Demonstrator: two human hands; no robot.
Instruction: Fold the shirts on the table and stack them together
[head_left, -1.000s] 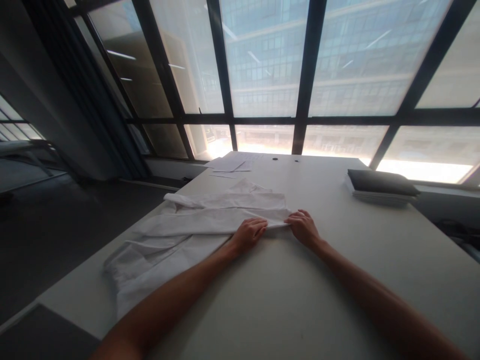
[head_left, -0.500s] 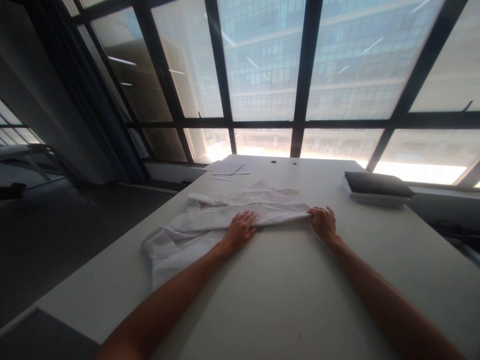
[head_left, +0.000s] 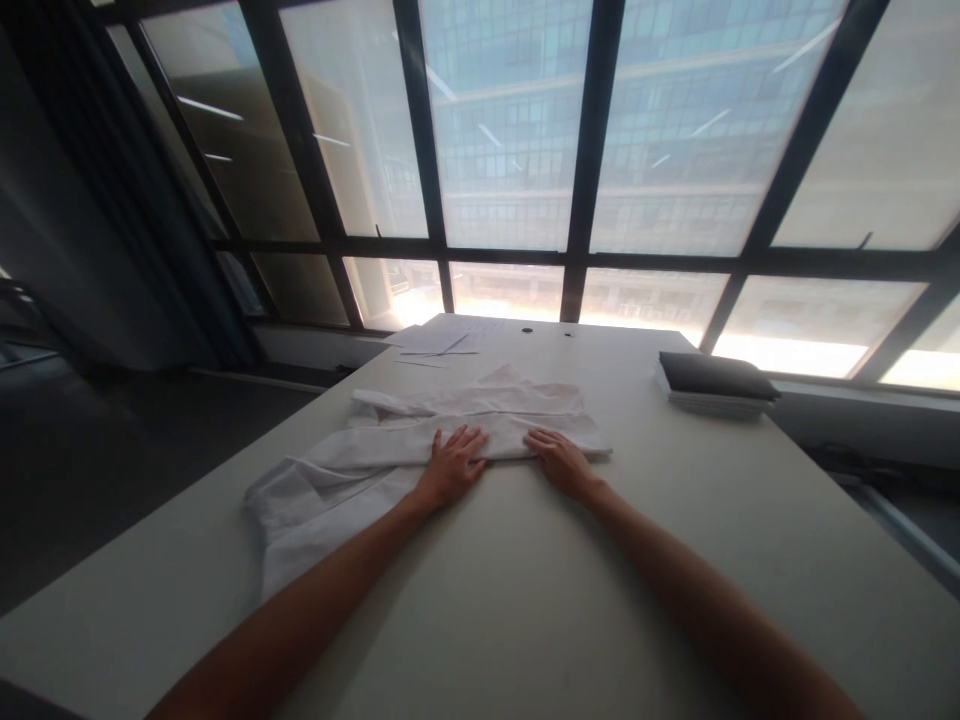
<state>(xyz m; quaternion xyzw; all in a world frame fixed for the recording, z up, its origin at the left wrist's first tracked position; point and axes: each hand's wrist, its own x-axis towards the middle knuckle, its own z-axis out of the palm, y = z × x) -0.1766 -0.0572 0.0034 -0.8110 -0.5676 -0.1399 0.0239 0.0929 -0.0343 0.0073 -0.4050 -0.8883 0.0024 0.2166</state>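
Note:
A white garment [head_left: 375, 443] lies partly folded on the white table [head_left: 480, 590]; a looser part of it spreads toward the near left, some of it hidden behind my left forearm. My left hand [head_left: 454, 466] rests flat on the garment's near folded edge, fingers spread. To its right, my right hand [head_left: 561, 462] also lies on that edge with the fingers stretched out and gripping nothing. The garment's right end extends a little beyond my right hand.
Loose paper sheets [head_left: 442, 340] lie at the table's far left. A stack with a black cover [head_left: 716, 380] sits near the right edge. Windows [head_left: 510, 130] stand behind the table, and a dark curtain [head_left: 150, 220] hangs at the left.
My right hand has let go of the garment's right end and moved left, opening flat onto the cloth. My left hand stays on the garment. The view has shifted slightly.

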